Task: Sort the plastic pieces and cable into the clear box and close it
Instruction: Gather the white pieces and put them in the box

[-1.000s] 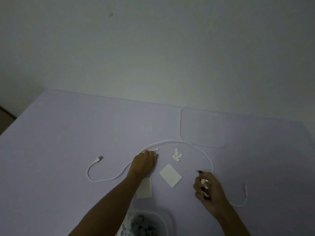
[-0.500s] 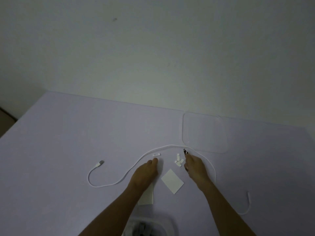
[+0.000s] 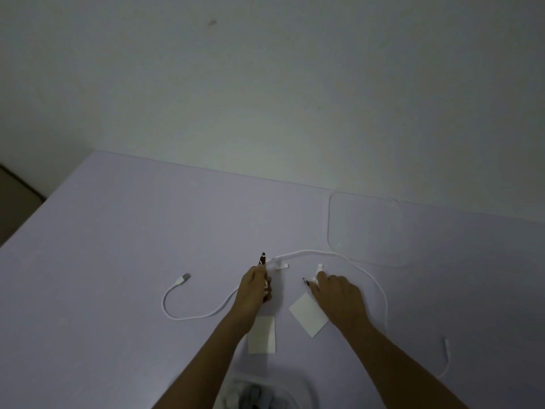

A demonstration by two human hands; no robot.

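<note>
Cable (image 3: pixel 309 253) arcs around both hands, lid (image 3: pixel 365 228) beyond.

Dim, flat, bluish light; soft grainy focus, wide-angle edge distortion.

The clear box (image 3: pixel 267 392) is cut off by the near edge, and its grey contents are too blurred to tell apart. The left hand (image 3: pixel 253 287) covers a stretch of the white cable (image 3: pixel 306 253). The right hand (image 3: pixel 336 293) hides the small white pieces (image 3: pixel 319 267) under its fingertips; whether it pinches one cannot be told.
</note>
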